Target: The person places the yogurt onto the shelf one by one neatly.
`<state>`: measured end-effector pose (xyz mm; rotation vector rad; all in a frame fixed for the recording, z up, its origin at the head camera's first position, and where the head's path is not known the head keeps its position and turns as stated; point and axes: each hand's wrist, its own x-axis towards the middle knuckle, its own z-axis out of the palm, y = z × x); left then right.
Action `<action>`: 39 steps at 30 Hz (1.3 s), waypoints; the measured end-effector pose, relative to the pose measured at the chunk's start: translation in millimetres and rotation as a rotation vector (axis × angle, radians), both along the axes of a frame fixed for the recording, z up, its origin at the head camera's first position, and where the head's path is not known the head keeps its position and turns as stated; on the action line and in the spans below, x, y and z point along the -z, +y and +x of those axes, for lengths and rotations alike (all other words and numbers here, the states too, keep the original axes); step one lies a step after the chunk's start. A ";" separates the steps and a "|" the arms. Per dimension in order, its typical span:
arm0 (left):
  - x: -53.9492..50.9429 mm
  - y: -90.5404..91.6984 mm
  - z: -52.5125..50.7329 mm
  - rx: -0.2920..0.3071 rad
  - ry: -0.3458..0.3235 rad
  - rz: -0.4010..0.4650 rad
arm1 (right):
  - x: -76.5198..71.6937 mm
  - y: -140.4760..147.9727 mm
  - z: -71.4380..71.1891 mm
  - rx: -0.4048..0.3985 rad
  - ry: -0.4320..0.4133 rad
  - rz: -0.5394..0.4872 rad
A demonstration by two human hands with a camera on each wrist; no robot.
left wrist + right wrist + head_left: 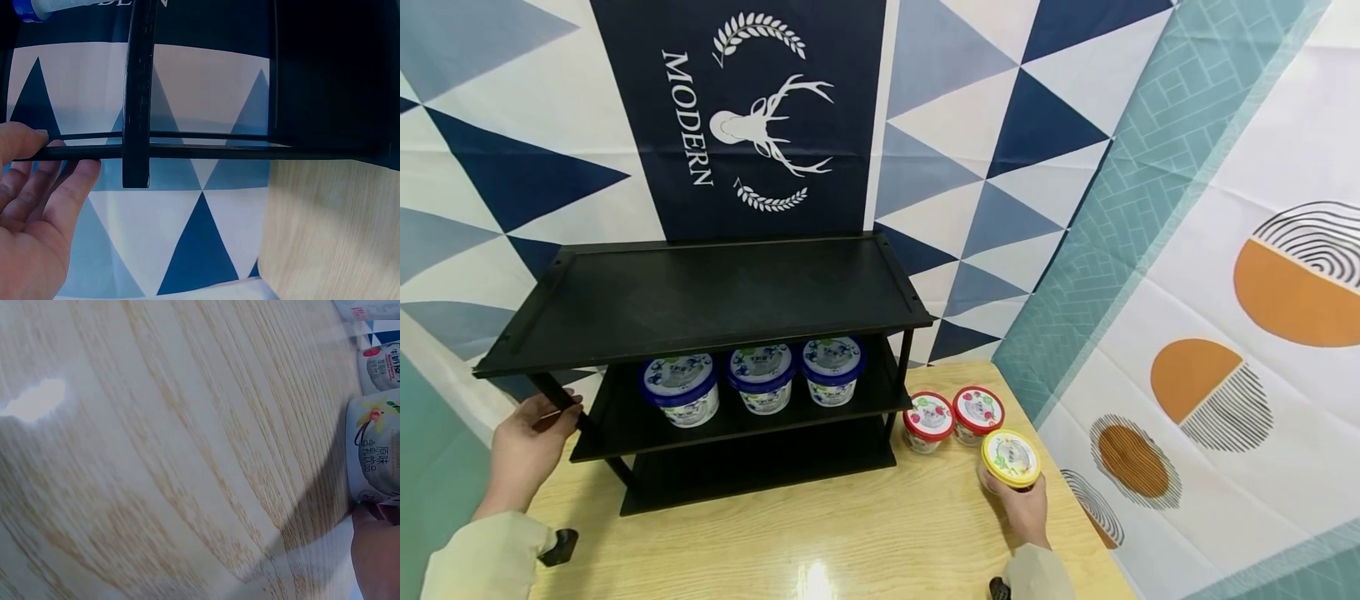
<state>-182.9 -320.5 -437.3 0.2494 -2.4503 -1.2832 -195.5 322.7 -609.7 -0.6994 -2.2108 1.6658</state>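
Note:
At the left end of a black two-tier rack [737, 292], my left hand [533, 446] grips its frame. Thumb and fingers pinch a thin black bar [94, 152] there in the left wrist view. On the rack's middle shelf stand three tubs with blue lids, such as the left one [679, 387]. Far to the right, my right hand [1021, 500] holds a tub with a yellow lid [1011, 458] from its near side. Its printed side shows in the right wrist view, where only part of the hand is visible. Two red-lidded tubs, one [928, 417] by the rack, stand just behind it.
The rack stands on a light wood table [790, 533] against a patterned wall cloth [955, 167]. Another printed cloth [1210, 375] hangs along the right edge of the table. A bright reflection lies on the table near the front.

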 end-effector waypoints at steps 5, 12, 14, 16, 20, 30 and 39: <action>0.8 0.4 0.3 0.001 0.011 -0.001 | 0.8 0.6 -0.3 0.006 -0.021 0.016; -0.6 0.1 -0.7 -0.001 0.007 -0.006 | -7.6 -0.3 0.6 -0.002 -0.014 0.019; 0.1 0.2 -0.6 -0.003 0.007 -0.004 | -12.1 -0.4 0.8 -0.012 0.003 0.020; 0.5 0.1 -0.6 -0.005 0.010 -0.005 | -15.8 0.1 0.0 -0.026 0.030 0.013; 0.5 -0.3 -0.5 -0.003 0.015 -0.005 | -24.3 -0.4 -0.9 -0.053 0.094 0.010; -0.6 0.9 -0.1 -0.011 -0.004 -0.018 | -51.2 -4.3 -2.0 -0.073 0.172 0.022; -0.1 0.7 1.2 -0.011 0.000 -0.023 | -83.7 -13.5 -2.6 -0.020 0.219 0.064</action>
